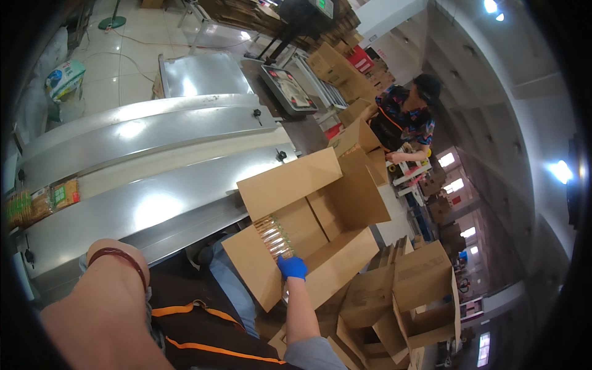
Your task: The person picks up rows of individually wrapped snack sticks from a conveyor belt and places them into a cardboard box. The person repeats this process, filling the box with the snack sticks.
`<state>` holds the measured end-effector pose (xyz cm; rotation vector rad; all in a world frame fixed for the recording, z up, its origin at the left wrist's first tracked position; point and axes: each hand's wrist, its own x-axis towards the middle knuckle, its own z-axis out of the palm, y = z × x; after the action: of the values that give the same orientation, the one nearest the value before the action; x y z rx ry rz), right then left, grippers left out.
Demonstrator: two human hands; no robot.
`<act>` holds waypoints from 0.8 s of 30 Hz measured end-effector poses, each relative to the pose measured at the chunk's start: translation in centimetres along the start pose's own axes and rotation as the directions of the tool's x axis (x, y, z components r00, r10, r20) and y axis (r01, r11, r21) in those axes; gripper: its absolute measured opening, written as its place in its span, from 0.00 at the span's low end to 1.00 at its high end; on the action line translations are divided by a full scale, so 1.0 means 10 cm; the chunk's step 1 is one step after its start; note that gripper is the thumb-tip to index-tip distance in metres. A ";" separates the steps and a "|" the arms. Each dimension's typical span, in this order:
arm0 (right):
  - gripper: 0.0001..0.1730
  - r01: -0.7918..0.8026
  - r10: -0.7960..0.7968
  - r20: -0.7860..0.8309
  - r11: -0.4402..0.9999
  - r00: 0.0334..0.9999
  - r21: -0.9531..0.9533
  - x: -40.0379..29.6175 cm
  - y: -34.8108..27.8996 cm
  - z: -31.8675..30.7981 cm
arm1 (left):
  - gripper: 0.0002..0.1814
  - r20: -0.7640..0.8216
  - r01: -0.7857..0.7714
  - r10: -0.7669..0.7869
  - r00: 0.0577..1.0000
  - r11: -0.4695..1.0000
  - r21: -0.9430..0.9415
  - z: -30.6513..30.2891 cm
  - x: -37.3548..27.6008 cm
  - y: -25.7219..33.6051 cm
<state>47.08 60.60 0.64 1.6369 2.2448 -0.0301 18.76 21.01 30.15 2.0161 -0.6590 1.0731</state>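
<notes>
My right hand, in a blue glove, reaches into an open cardboard box. It touches the near end of a row of clear-wrapped packets standing along one inner wall; its fingertips are hidden, so its grip is unclear. The rest of the box floor around the row is bare cardboard. At the lower left my bare left forearm bends at the wrist, a dark red bracelet around it. Only a little of my left hand shows beyond the bracelet; its fingers are hidden.
Long metal guards flank a pale conveyor belt, with wrapped packets at its far left. A platform scale stands beyond. Another person handles a carton at upper right. Open cartons are stacked at lower right.
</notes>
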 end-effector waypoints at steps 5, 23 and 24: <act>0.63 -0.101 0.096 0.053 0.988 0.994 0.114 0.27 0.12 0.24 | 0.12 0.035 0.058 -0.058 0.998 0.998 0.013 0.02 -0.04 0.04; 0.41 0.234 -0.188 0.156 0.900 0.970 -0.369 0.52 0.23 -0.10 | 0.25 -0.881 0.467 -0.124 -0.457 -0.876 -0.119 0.77 -2.35 0.13; 0.41 0.146 -0.082 0.276 0.964 0.958 -0.221 0.56 0.15 -0.22 | 0.24 -0.830 0.427 -0.022 -0.557 -0.865 -0.263 0.93 -2.34 0.38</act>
<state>46.38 66.71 1.27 1.2932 2.0468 -0.0064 8.24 13.50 8.18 1.1703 2.6784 0.0860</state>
